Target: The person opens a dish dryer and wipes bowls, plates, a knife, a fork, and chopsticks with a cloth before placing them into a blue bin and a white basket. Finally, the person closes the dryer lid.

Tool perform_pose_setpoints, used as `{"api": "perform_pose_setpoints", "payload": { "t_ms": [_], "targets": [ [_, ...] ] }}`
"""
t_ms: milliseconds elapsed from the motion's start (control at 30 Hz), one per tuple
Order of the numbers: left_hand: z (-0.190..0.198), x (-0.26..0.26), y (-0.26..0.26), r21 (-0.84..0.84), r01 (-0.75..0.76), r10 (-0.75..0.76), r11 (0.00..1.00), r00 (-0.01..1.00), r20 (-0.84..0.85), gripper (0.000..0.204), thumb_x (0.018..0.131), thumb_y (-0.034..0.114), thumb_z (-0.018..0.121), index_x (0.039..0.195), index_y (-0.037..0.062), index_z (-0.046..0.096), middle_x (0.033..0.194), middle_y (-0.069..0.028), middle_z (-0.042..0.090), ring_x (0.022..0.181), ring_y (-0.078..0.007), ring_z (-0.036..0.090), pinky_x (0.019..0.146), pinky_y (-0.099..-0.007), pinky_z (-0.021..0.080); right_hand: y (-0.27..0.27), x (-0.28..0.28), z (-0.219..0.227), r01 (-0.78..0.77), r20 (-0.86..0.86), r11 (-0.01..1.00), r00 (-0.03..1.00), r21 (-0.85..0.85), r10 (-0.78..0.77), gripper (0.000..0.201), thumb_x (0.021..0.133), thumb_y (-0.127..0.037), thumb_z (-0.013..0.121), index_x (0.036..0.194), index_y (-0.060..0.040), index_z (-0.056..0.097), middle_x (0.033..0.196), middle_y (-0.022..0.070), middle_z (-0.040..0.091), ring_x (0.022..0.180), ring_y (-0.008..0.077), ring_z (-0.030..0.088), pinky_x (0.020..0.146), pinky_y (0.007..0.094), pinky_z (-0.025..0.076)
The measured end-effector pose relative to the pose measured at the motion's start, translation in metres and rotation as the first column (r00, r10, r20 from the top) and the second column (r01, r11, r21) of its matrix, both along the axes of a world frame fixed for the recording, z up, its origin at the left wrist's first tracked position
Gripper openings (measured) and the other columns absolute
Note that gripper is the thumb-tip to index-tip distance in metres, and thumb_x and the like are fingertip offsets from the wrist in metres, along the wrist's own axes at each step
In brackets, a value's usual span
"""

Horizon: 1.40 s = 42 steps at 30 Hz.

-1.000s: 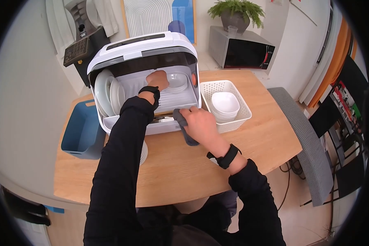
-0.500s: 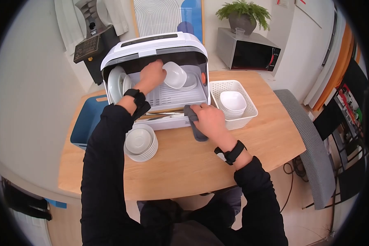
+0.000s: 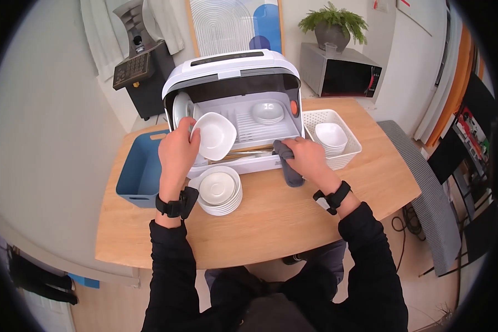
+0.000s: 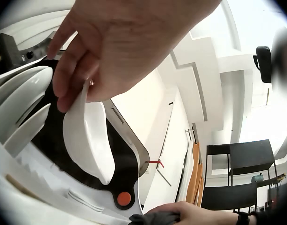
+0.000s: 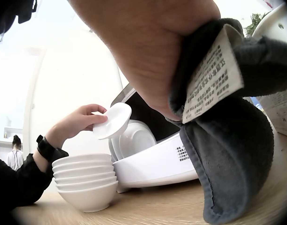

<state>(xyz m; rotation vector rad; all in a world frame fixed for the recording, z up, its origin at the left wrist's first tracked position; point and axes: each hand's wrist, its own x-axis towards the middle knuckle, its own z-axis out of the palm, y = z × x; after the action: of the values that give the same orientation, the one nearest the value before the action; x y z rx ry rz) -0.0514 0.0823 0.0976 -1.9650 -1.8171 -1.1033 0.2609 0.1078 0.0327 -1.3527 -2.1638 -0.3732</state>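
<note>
My left hand (image 3: 176, 154) pinches a white squarish bowl (image 3: 216, 137) by its rim, tilted, in front of the open white dish dryer (image 3: 235, 61). In the left wrist view the same bowl (image 4: 87, 140) hangs from my thumb and fingers. My right hand (image 3: 309, 159) grips a dark grey cloth (image 3: 294, 177) at the dryer's front right edge; a printed tag (image 5: 213, 77) shows on it. Inside the dryer, small white bowls (image 3: 268, 112) sit on the ribbed rack, and plates (image 3: 180, 107) stand at the left. Cutlery (image 3: 254, 153) lies along the dryer's front.
A stack of round white bowls (image 3: 221, 189) stands on the wooden table (image 3: 293, 232) before the dryer. To the left is a blue bin (image 3: 141, 171). On the right, a white basket (image 3: 351, 152) holds stacked square bowls (image 3: 331, 136). A microwave (image 3: 346, 74) stands behind.
My left hand has lifted the square bowl off the rack and drawn it forward and left, out over the dryer's front. My right hand keeps its grip on the cloth at the front edge.
</note>
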Motion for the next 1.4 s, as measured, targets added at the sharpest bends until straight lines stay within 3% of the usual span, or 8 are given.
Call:
{"api": "perform_pose_setpoints", "payload": {
  "t_ms": [400, 500, 600, 767, 867, 967, 1167, 1400],
  "targets": [
    [0.011, 0.009, -0.015, 0.217, 0.040, 0.024, 0.975, 0.959, -0.284, 0.013, 0.090, 0.018, 0.064, 0.101, 0.0146, 0.060, 0.065, -0.0092, 0.064, 0.063, -0.0290, 0.062, 0.068, -0.0424, 0.045, -0.008, -0.009, 0.033, 0.006, -0.198, 0.998, 0.980, -0.058, -0.018, 0.039, 0.072, -0.016, 0.072, 0.111, -0.0181, 0.070, 0.090, 0.0101, 0.070, 0.081, 0.0308, 0.068, 0.068, 0.0392, 0.054],
    [0.009, 0.019, -0.017, 0.282, 0.085, 0.010, 0.956, 0.947, -0.320, 0.012, 0.089, 0.018, 0.065, 0.100, 0.0155, 0.059, 0.068, -0.0051, 0.066, 0.066, -0.0261, 0.064, 0.081, -0.0416, 0.048, -0.022, -0.030, 0.072, -0.108, -0.492, 0.994, 0.867, -0.036, 0.076, 0.044, 0.074, -0.015, 0.071, 0.117, -0.0153, 0.066, 0.105, 0.0136, 0.070, 0.095, 0.0334, 0.067, 0.078, 0.0389, 0.054],
    [0.009, 0.029, -0.020, 0.312, 0.097, 0.023, 0.945, 0.934, -0.358, 0.011, 0.088, 0.018, 0.065, 0.098, 0.0157, 0.060, 0.067, -0.0022, 0.064, 0.067, -0.0226, 0.065, 0.090, -0.0430, 0.048, -0.024, -0.053, 0.090, -0.473, -0.648, 0.869, 0.618, 0.146, 0.445, 0.053, 0.073, -0.012, 0.071, 0.125, -0.0134, 0.061, 0.117, 0.0132, 0.066, 0.105, 0.0330, 0.063, 0.086, 0.0384, 0.052],
    [0.008, 0.031, -0.021, 0.426, 0.145, 0.081, 0.893, 0.879, -0.469, 0.013, 0.082, 0.013, 0.065, 0.094, 0.0164, 0.061, 0.062, 0.0004, 0.055, 0.064, -0.0173, 0.061, 0.096, -0.0440, 0.047, -0.028, -0.093, 0.092, -0.409, -0.376, 0.908, 0.830, 0.094, 0.413, 0.056, 0.074, -0.011, 0.073, 0.128, -0.0165, 0.058, 0.117, 0.0082, 0.064, 0.105, 0.0311, 0.063, 0.087, 0.0379, 0.052],
    [0.013, 0.026, -0.021, 0.504, 0.164, 0.125, 0.848, 0.862, -0.491, 0.016, 0.080, 0.009, 0.065, 0.094, 0.0174, 0.063, 0.061, 0.0018, 0.049, 0.062, -0.0149, 0.058, 0.101, -0.0441, 0.045, -0.014, -0.105, 0.084, -0.420, -0.384, 0.888, 0.800, 0.190, 0.461, 0.053, 0.074, -0.010, 0.073, 0.125, -0.0168, 0.059, 0.117, 0.0065, 0.066, 0.105, 0.0295, 0.064, 0.086, 0.0360, 0.052],
    [0.017, 0.022, -0.021, 0.577, 0.190, 0.146, 0.794, 0.862, -0.486, 0.017, 0.081, 0.009, 0.064, 0.096, 0.0179, 0.065, 0.062, 0.0033, 0.050, 0.062, -0.0135, 0.057, 0.102, -0.0435, 0.043, -0.007, -0.106, 0.081, -0.554, -0.587, 0.825, 0.633, 0.111, 0.505, 0.051, 0.075, -0.010, 0.074, 0.123, -0.0155, 0.060, 0.117, 0.0071, 0.067, 0.105, 0.0281, 0.065, 0.087, 0.0338, 0.052],
    [0.019, 0.023, -0.020, 0.626, 0.178, 0.134, 0.759, 0.898, -0.418, 0.016, 0.081, 0.012, 0.070, 0.096, 0.0154, 0.065, 0.065, 0.0044, 0.057, 0.064, -0.0132, 0.058, 0.102, -0.0439, 0.043, 0.004, -0.116, 0.060, -0.458, -0.644, 0.835, 0.546, 0.305, 0.535, 0.052, 0.074, -0.006, 0.076, 0.123, -0.0101, 0.059, 0.115, 0.0091, 0.067, 0.104, 0.0244, 0.066, 0.088, 0.0323, 0.051],
    [0.015, 0.031, -0.013, 0.707, 0.070, 0.125, 0.704, 0.967, -0.221, 0.017, 0.082, 0.012, 0.074, 0.097, 0.0124, 0.065, 0.069, 0.0014, 0.063, 0.061, -0.0161, 0.060, 0.101, -0.0444, 0.043, 0.010, -0.118, 0.050, -0.514, -0.822, 0.818, 0.327, 0.259, 0.466, 0.058, 0.075, 0.000, 0.074, 0.129, -0.0051, 0.053, 0.121, 0.0095, 0.062, 0.110, 0.0187, 0.060, 0.095, 0.0316, 0.047]
  ]
}}
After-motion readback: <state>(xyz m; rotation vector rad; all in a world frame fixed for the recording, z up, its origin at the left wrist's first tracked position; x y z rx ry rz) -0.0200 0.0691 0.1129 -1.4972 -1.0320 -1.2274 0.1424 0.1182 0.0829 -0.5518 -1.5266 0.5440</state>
